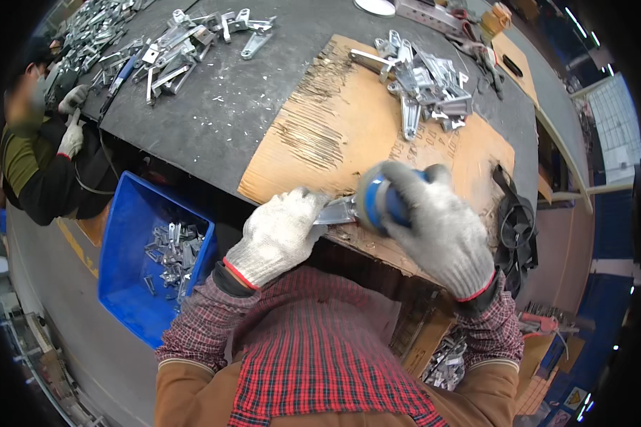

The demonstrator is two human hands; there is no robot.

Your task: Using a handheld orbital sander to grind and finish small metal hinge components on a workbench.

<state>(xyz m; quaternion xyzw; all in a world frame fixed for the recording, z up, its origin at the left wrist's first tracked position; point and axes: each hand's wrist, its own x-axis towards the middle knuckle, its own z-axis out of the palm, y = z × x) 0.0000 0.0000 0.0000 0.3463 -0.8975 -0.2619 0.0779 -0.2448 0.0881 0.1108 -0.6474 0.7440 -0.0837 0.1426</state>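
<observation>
My left hand, in a white knit glove with a red cuff, is closed on a silver metal bracket at the front edge of the table. My right hand, gloved alike and slightly blurred, wraps around a blue round-bodied power sander. The sander's disc end meets the right end of the bracket. Beneath both lies a worn cardboard sheet, torn in places. A heap of similar metal brackets rests on the cardboard's far part.
Left of me stands a blue bin holding several metal parts. More brackets are piled on the dark table. A co-worker in gloves works at the left. Black straps hang at the table's right edge. A carton of parts sits below.
</observation>
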